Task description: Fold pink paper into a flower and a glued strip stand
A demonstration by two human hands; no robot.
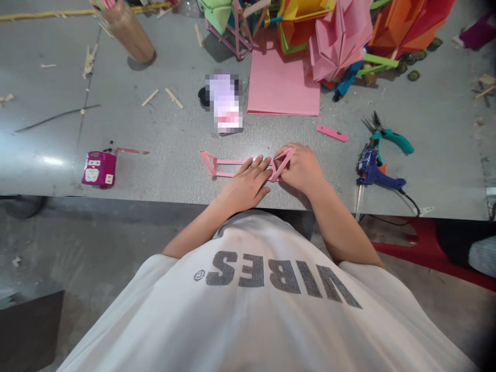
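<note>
A pink frame of flat craft sticks (228,174) lies on the table in front of me. Two parallel strips join an upright triangle (210,161) at its left end to another triangle (285,163) at its right end. My left hand (248,182) rests flat across the strips, fingers stretched out, pressing near the right triangle. Around that right triangle my right hand (302,168) is closed; its fingertips are partly hidden behind the sticks.
Right of my hands are a blue glue gun (374,168), green-handled pliers (395,139) and a pink folding knife (332,133). Beyond lie pink paper (282,88), a blurred phone (227,103) and colourful paper lanterns (341,36). A purple power socket (98,169) sits left, a stick-filled jar (129,33) behind.
</note>
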